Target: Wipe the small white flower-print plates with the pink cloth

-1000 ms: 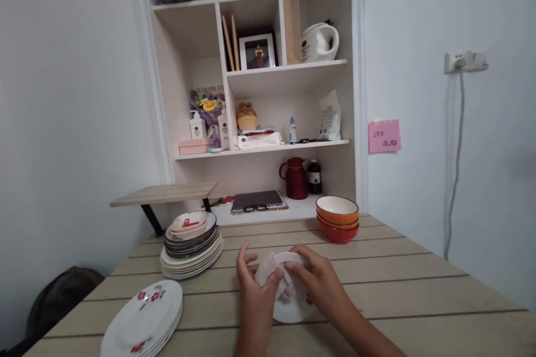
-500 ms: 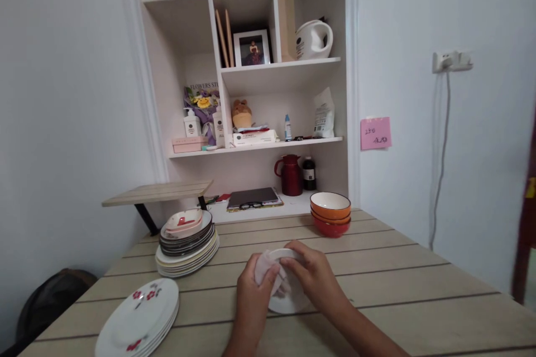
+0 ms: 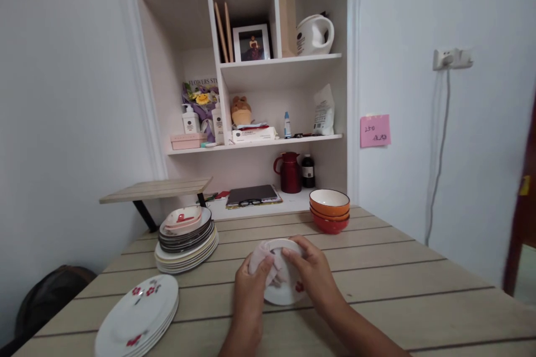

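Left hand [image 3: 250, 281]: I log it as curled nearly closed, bunching a pale cloth [image 3: 259, 255], with the thumb lying over the folds. The cloth rests against the face of a small plate [image 3: 282, 295], on its left part. Right hand [image 3: 315, 272]: I log a pinch on the same plate at its upper right, thumb over the face, other fingers at the rim and partly hidden. The plate is white, with a red flower showing near the right hand. It sits at the near middle of the slatted table [image 3: 397, 312], face toward my camera; I cannot tell whether its lower edge touches the wood.

To the left, near the front, I note a stack of white plates [image 3: 136, 312] with red flowers. Behind it stands a taller pile of plates [image 3: 188, 251], the upper ones dark-edged, topped by pinkish dishes [image 3: 184, 223]. At the far side, right of the hands, I count 3 nested bowls [image 3: 330, 212], orange over red. Beyond, in the white shelf unit [image 3: 293, 59], a red jug [image 3: 290, 174] stands just beside a dark bottle [image 3: 307, 173]. A pink note [image 3: 375, 131] hangs on the right wall.
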Demonstrator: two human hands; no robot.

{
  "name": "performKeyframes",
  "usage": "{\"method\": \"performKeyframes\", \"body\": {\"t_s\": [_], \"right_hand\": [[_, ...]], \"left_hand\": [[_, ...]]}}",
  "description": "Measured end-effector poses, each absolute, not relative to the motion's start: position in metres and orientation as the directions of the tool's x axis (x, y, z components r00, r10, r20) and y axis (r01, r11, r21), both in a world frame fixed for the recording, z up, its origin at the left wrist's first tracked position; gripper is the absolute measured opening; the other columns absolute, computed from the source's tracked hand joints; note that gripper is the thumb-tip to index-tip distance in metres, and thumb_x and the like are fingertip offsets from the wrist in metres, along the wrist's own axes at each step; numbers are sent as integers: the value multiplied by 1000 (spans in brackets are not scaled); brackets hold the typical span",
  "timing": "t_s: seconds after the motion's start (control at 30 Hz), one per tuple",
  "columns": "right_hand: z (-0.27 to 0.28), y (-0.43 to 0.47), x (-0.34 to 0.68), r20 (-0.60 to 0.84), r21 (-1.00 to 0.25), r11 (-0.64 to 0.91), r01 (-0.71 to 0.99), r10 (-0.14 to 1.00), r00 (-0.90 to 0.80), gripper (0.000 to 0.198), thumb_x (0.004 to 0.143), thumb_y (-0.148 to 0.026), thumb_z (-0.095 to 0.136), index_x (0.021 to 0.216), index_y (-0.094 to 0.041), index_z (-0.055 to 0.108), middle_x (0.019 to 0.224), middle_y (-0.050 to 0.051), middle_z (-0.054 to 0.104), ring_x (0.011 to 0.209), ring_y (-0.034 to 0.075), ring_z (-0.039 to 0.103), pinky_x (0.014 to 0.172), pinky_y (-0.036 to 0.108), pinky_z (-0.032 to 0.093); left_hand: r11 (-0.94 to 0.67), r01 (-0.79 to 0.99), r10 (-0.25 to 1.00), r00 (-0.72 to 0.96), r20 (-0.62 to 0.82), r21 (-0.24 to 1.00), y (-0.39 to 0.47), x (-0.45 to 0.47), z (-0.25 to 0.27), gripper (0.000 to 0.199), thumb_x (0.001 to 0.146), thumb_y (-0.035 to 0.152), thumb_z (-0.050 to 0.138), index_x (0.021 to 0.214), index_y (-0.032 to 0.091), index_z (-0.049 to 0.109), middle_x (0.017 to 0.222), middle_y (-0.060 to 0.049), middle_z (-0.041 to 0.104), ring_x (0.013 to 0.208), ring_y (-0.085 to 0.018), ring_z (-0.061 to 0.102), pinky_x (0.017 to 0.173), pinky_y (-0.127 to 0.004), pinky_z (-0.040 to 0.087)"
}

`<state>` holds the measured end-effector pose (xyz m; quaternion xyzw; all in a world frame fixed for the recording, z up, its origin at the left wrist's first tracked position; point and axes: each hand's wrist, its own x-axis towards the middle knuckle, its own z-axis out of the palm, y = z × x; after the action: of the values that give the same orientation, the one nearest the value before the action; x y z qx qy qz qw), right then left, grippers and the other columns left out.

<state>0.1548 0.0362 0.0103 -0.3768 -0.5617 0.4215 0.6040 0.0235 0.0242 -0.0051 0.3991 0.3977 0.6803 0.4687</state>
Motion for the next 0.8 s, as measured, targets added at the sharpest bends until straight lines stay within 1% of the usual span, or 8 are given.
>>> {"method": "performKeyframes", "body": {"t_s": [0.1, 0.17, 0.3, 0.4, 0.5, 0.63, 0.7, 0.8], "right_hand": [[10, 38, 152, 332, -912, 338, -232, 941, 65, 21, 73, -39, 69, 77, -20, 62, 62, -3, 58, 53, 14, 49, 48, 24, 39], [10, 39, 150, 302, -888, 322, -329, 947, 111, 24, 70, -40, 72, 76, -20, 61, 64, -2, 61, 55, 14, 52, 51, 25, 41], [9, 39, 146, 194, -827, 223, -516, 975, 110, 31, 66, -41, 77, 83, -22, 60, 69, -1, 67, 57, 17, 59, 54, 28, 47], [8, 38, 142, 113, -749, 147, -646, 989, 94, 36, 64, -39, 79, 90, -23, 59, 73, -1, 69, 59, 18, 63, 56, 30, 50], [8, 38, 143, 88, -705, 72, -705, 996, 14, 42, 64, -36, 81, 97, -22, 58, 84, 2, 72, 66, 19, 67, 62, 32, 52], [13, 42, 155, 83, -808, -22, -588, 985, -151, 47, 62, -32, 82, 100, -20, 59, 85, 4, 72, 67, 20, 66, 61, 31, 50], [17, 43, 163, 110, -888, 30, -459, 983, -147, 47, 62, -31, 81, 101, -20, 58, 81, 2, 71, 63, 18, 64, 57, 27, 47], [25, 43, 175, 246, -946, 208, -249, 960, -132, 48, 66, -29, 77, 109, -23, 57, 84, 0, 70, 65, 16, 62, 57, 26, 44]], "left_hand": [[-221, -358, 954, -274, 124, 907, 26, 26, -9, 47, 60, 48, 82, 89, 12, 69, 65, -3, 70, 52, -13, 61, 51, -22, 47], [-191, -361, 958, -273, 93, 913, 28, 27, -13, 51, 61, 51, 80, 91, 12, 68, 64, -4, 70, 49, -14, 61, 44, -20, 43], [-157, -366, 964, -260, 61, 917, 30, 28, -18, 55, 61, 57, 78, 90, 11, 68, 63, -6, 70, 45, -14, 60, 36, -19, 34], [-153, -427, 972, -229, 56, 891, 28, 30, -17, 58, 60, 56, 80, 94, 10, 68, 68, -8, 72, 50, -16, 63, 40, -20, 38], [-178, -461, 971, -227, 79, 869, 26, 30, -18, 61, 60, 53, 81, 101, 11, 68, 73, -8, 73, 57, -17, 66, 47, -22, 45], [-222, -386, 940, -329, 91, 896, 26, 24, -19, 55, 63, 53, 79, 98, 11, 69, 73, -7, 73, 60, -18, 65, 51, -24, 47], [-246, -306, 927, -352, 131, 920, 25, 22, -16, 50, 63, 48, 80, 95, 12, 71, 77, -8, 74, 64, -19, 66, 57, -25, 50], [-309, -156, 913, -324, 247, 938, 22, 22, -9, 39, 60, 38, 81, 89, 13, 74, 78, -7, 75, 69, -20, 66, 64, -27, 52]]}}
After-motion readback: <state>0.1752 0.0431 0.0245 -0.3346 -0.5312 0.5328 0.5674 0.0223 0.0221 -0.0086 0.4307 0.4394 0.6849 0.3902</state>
